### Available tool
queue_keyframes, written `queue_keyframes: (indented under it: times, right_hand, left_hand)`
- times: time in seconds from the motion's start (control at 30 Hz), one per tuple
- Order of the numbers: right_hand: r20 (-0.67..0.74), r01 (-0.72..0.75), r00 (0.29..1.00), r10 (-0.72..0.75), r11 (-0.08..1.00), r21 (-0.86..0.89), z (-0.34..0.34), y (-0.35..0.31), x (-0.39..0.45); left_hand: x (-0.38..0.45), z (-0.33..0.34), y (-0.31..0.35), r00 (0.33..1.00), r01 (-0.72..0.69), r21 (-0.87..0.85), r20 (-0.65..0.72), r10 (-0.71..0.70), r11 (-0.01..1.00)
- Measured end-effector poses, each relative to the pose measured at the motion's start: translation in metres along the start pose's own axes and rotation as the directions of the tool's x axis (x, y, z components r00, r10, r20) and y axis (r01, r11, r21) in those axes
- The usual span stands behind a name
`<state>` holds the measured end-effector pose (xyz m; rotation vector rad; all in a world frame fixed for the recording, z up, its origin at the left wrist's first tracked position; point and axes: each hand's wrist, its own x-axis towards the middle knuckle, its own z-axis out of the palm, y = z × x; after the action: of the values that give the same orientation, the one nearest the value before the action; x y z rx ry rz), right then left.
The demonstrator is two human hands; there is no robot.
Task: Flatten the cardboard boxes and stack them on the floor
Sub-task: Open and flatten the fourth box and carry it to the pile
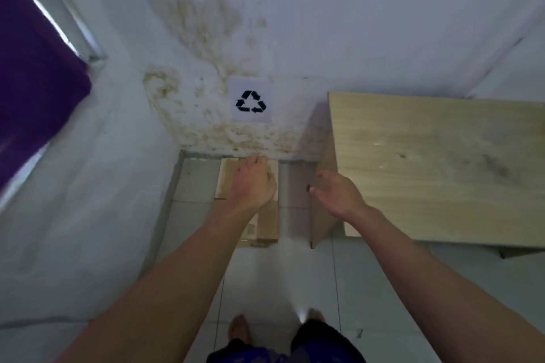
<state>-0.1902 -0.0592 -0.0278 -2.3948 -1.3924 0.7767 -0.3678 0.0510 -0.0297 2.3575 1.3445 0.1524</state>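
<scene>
Cardboard (267, 222) laid flat on floor (265, 283) against wall, below recycling sign (251, 102); no readable writing. Left hand (253, 183) held above it, fingers curled, grip unclear. Right hand (336, 194) relaxed, nothing held, beside bench (436, 168).

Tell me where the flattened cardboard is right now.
In the head view, the flattened cardboard lies on the tiled floor against the wall, below the recycling sign, left of the wooden table, partly under the left hand.
</scene>
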Motion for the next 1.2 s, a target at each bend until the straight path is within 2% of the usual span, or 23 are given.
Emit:
queue_keyframes:
  times: [0.17, 0.43, 0.63, 0.87, 1.2]
  right_hand:
    - [-0.095, 0.001, 0.995, 0.004, 0.999, 0.054, -0.058, 0.063, -0.031]
    - [-0.152, -0.027, 0.988, 0.031, 0.999, 0.027, -0.154, 0.221, -0.087]
    - [-0.222, -0.065, 0.972, 0.075, 0.997, 0.051, -0.23, 0.315, -0.123]
    - [-0.301, -0.085, 0.946, 0.12, 0.988, 0.126, -0.296, 0.402, -0.127]
    - [-0.299, -0.088, 0.946, 0.128, 0.986, 0.141, -0.371, 0.554, -0.097]
  left_hand:
    - [-0.004, 0.01, 0.092, 0.997, -0.069, 0.059, -0.018, 0.07, 0.996]
    - [-0.007, 0.072, 0.272, 0.992, -0.129, 0.028, 0.002, 0.129, 0.991]
    - [-0.002, 0.095, 0.396, 0.971, -0.233, 0.065, -0.035, 0.236, 0.97]
    - [0.024, 0.127, 0.514, 0.936, -0.348, 0.077, -0.022, 0.35, 0.934]
    - [0.085, 0.219, 0.66, 0.945, -0.326, 0.022, 0.029, 0.325, 0.945]
